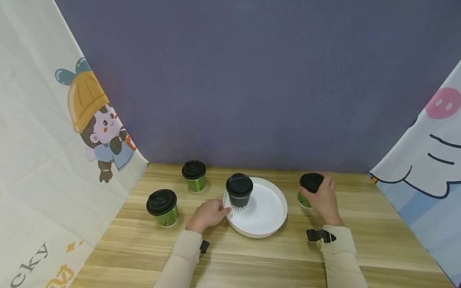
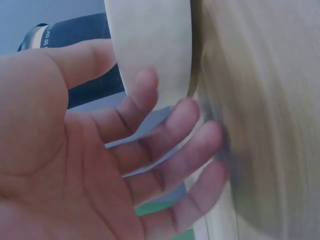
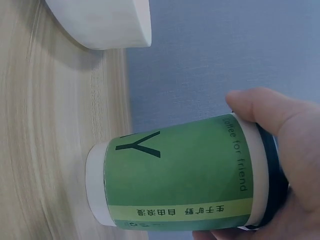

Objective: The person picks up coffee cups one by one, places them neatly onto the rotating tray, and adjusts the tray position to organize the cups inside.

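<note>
A round white tray (image 1: 257, 224) lies on the wooden table, bearing a dark paper cup (image 1: 239, 191) with a black lid on its left part. My left hand (image 1: 209, 215) is at the tray's left rim. In the left wrist view its thumb reaches over the rim and the index fingertip lies at the outer wall; the other fingers are spread below. To the right of the tray, my right hand (image 1: 324, 200) holds a green paper cup (image 3: 180, 175) near its black lid (image 1: 311, 182). The cup stands upright; whether its base touches the table I cannot tell.
Two more green cups with black lids stand left of the tray, one farther back (image 1: 195, 178) and one nearer (image 1: 163, 208). A dark blue-grey backdrop (image 1: 245, 88) rises behind the table (image 1: 259, 264). Printed cloths hang at the left (image 1: 32, 120) and right (image 1: 432, 176).
</note>
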